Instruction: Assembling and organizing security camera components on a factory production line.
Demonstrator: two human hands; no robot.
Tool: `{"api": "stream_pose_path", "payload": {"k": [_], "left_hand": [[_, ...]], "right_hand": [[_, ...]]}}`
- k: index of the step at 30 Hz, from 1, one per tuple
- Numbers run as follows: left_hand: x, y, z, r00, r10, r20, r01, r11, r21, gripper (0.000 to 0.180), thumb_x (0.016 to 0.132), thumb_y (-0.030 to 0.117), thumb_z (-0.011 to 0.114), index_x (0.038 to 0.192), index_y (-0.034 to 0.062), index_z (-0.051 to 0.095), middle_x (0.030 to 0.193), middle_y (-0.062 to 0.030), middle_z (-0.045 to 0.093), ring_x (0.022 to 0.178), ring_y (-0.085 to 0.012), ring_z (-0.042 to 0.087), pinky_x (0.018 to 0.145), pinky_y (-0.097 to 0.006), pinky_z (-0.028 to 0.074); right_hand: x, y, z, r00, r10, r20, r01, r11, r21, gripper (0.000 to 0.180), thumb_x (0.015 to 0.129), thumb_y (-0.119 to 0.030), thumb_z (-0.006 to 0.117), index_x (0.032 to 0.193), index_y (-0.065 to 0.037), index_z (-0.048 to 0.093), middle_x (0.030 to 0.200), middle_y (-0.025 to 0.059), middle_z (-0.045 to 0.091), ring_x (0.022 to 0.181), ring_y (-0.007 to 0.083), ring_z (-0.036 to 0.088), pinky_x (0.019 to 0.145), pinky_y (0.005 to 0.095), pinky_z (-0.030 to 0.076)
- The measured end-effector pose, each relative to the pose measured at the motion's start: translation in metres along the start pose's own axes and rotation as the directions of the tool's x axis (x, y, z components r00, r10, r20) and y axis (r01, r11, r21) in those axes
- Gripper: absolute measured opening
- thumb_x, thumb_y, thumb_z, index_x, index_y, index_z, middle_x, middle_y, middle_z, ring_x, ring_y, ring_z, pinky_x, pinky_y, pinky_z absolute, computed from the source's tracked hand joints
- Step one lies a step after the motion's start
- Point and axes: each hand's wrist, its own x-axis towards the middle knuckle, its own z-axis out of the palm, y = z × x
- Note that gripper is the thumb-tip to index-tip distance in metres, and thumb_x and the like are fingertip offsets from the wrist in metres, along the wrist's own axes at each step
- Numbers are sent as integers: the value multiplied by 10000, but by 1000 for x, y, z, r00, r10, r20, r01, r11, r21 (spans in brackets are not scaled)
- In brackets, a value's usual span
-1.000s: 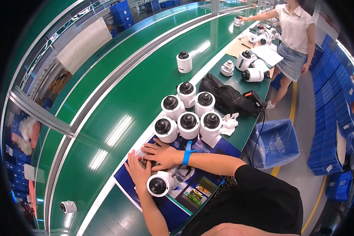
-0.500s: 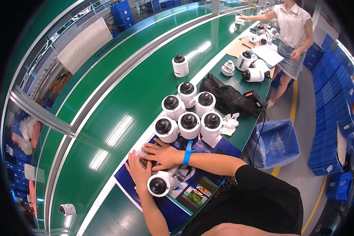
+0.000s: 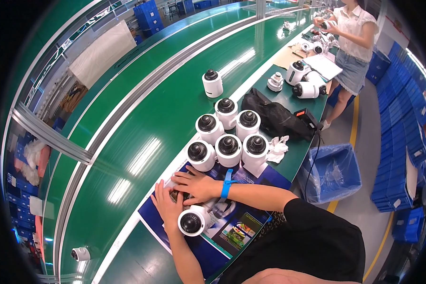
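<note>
Your hands haven't shifted: left hand & right hand lie flat, fingers spread, on a small dark part, w/ white dome camera just beside on the desk. Lone camera moved up-belt; co-worker now handles one.

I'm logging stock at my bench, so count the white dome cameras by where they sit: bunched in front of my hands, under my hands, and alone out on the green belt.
Bunched upright cameras in front of the hands: 6
Camera on its side by the left hand and right hand: 1
Lone camera on the belt: 1
Total: 8
</note>
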Motion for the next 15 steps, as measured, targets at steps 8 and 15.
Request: {"api": "stream_pose_path", "payload": {"k": [8,15], "left_hand": [[0,1,-1,1000,-1,6,1,1000,7,316,790,288,686,974,72,548,1435,-129,421,1383,-332,309,1117,-603,132],[0,2,-1,1000,-6,15,6,1000,10,325,785,279,685,991,72,543,1437,-130,417,1386,-332,303,1117,-604,129]], "right_hand": [[-1,1,2,1000,-5,-23,5,1000,-1,643,826,-516,597,1309,-103,500,1464,143,363,1406,290,265,1120,574,155],[-1,1,3,1000,-4,-28,4,1000,-2,648,824,-518,597,1313,-103,500,1462,143,366,1404,288,269,1121,571,154]]}}
